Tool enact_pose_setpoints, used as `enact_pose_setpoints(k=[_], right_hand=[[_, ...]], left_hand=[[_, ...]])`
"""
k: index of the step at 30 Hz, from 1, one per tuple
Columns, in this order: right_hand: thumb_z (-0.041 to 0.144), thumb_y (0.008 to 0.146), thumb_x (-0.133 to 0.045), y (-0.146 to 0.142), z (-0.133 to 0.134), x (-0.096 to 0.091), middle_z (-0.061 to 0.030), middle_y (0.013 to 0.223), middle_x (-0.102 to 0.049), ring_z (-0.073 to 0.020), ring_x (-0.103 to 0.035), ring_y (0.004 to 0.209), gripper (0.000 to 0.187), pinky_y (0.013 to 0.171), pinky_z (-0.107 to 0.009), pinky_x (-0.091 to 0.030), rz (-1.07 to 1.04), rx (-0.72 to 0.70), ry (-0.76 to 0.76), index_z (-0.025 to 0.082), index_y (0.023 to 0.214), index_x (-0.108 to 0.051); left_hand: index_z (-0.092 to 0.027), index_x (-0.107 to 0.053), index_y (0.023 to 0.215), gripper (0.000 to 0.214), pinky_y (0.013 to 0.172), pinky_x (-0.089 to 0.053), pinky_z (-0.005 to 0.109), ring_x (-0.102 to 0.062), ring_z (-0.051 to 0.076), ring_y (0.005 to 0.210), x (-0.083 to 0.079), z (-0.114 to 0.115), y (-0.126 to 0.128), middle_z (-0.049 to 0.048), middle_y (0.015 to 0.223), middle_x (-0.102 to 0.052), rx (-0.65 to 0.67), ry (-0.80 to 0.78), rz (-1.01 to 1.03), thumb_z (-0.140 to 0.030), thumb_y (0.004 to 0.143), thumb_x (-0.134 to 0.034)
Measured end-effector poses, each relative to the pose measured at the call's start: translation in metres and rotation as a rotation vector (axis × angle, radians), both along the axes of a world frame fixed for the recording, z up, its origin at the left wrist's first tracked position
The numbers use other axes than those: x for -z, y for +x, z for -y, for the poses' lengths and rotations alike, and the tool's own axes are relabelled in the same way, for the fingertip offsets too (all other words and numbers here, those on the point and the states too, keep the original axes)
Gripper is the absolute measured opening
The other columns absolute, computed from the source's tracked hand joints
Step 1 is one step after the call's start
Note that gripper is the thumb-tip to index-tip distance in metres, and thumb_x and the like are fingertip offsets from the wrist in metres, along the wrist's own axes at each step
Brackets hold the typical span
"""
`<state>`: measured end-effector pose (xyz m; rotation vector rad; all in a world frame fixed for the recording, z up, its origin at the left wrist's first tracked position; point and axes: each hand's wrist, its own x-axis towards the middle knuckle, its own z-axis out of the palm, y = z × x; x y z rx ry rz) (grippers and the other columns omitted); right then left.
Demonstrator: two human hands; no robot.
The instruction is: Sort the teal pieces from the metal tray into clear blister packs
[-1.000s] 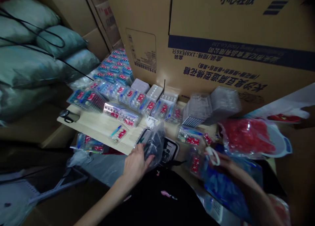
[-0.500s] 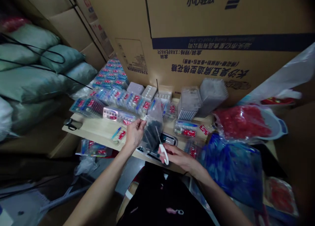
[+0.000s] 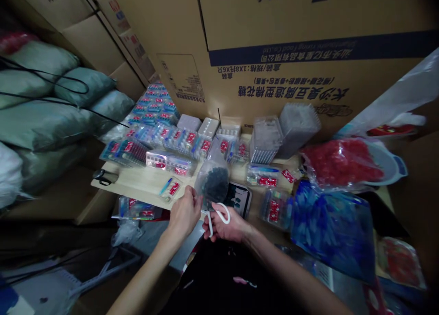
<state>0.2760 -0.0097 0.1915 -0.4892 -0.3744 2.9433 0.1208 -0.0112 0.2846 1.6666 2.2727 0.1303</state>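
Note:
A clear plastic bag with dark contents (image 3: pixel 215 181) lies on the table, leaning over a dark tray-like thing with a pale rim (image 3: pixel 240 199). At the bag's near left edge is my left hand (image 3: pixel 186 210), its fingers pinched together on what looks like the bag's film. My right hand (image 3: pixel 228 224) grips a pair of scissors by the white handles (image 3: pixel 228 216). The two handle loops are spread apart, and the blades are hidden or too blurred to see. Both hands are close together at the table's front edge.
Clear packs with red labels (image 3: pixel 181 139) line the table's back. Stacked clear trays (image 3: pixel 265 139) stand against a large carton (image 3: pixel 291 77). To the right are a bag of red packets (image 3: pixel 343 162) and a blue bag (image 3: pixel 332 232). Filled sacks (image 3: pixel 44 123) are piled left.
The bag has settled lower and uncovered more of the dark tray-like thing. Both hands have come nearer to me and closer together. The scissors have turned, their handles spreading; the blade no longer shows.

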Motion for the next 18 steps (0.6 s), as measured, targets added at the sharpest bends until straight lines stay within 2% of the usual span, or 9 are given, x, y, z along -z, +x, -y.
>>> enact_pose_setpoints(k=[2,4,8,11,13,15,18], right_hand=[[0.072,0.084,-0.043,0.001,0.002,-0.005,-0.0053,0.072,-0.061,-0.0172,-0.062,0.061,0.059,0.055,-0.027,-0.045,-0.037,-0.004,-0.042,0.014,0.081,-0.057],[0.070,0.084,-0.042,0.004,0.007,-0.015,-0.0052,0.071,-0.059,-0.0173,-0.060,0.059,0.058,0.051,-0.026,-0.042,-0.092,0.001,-0.081,0.014,0.081,-0.057],[0.071,0.086,-0.036,0.005,0.010,-0.032,-0.0048,0.069,-0.055,-0.0161,-0.056,0.054,0.060,0.043,-0.023,-0.034,-0.144,0.012,-0.167,0.014,0.081,-0.056],[0.075,0.084,-0.035,-0.006,0.007,-0.035,-0.0042,0.069,-0.054,-0.0161,-0.055,0.055,0.063,0.043,-0.023,-0.035,-0.137,-0.009,-0.188,0.015,0.079,-0.055],[0.077,0.082,-0.038,-0.016,0.009,-0.033,-0.0031,0.067,-0.053,-0.0154,-0.054,0.055,0.064,0.044,-0.023,-0.036,-0.105,0.054,-0.154,0.016,0.078,-0.055],[0.078,0.080,-0.043,-0.026,0.014,-0.032,-0.0020,0.067,-0.052,-0.0145,-0.053,0.055,0.062,0.045,-0.023,-0.036,-0.065,0.174,-0.106,0.017,0.078,-0.054],[0.076,0.077,-0.049,-0.034,0.015,-0.032,-0.0010,0.064,-0.051,-0.0142,-0.052,0.057,0.057,0.047,-0.023,-0.035,-0.025,0.332,-0.070,0.019,0.075,-0.053]], left_hand=[[-0.021,-0.052,0.093,0.018,0.058,-0.034,0.028,-0.059,0.021,0.061,0.000,0.006,0.001,0.0015,0.065,-0.058,-0.013,0.029,-0.042,-0.035,0.096,-0.041],[-0.022,-0.051,0.089,0.018,0.060,-0.035,0.027,-0.059,0.019,0.062,0.002,0.007,0.001,0.0008,0.066,-0.057,-0.018,0.127,-0.011,-0.033,0.096,-0.038],[-0.023,-0.050,0.084,0.019,0.059,-0.036,0.025,-0.052,0.015,0.055,0.008,0.005,0.001,-0.0027,0.063,-0.053,0.000,0.273,0.171,-0.035,0.096,-0.040],[-0.022,-0.049,0.081,0.021,0.058,-0.037,0.024,-0.051,0.013,0.054,0.011,0.004,0.002,-0.0030,0.065,-0.054,-0.038,0.321,0.302,-0.036,0.094,-0.042],[-0.022,-0.050,0.080,0.022,0.059,-0.039,0.024,-0.053,0.013,0.058,0.012,0.004,0.003,-0.0026,0.066,-0.055,-0.080,0.349,0.374,-0.038,0.093,-0.044],[-0.022,-0.049,0.079,0.023,0.058,-0.041,0.024,-0.053,0.014,0.058,0.013,0.004,0.004,-0.0030,0.064,-0.054,-0.141,0.360,0.449,-0.041,0.092,-0.045],[-0.024,-0.048,0.081,0.026,0.046,-0.035,0.023,-0.045,0.013,0.044,0.016,0.007,0.008,-0.0065,0.055,-0.046,-0.267,0.281,0.607,-0.047,0.093,-0.044]])
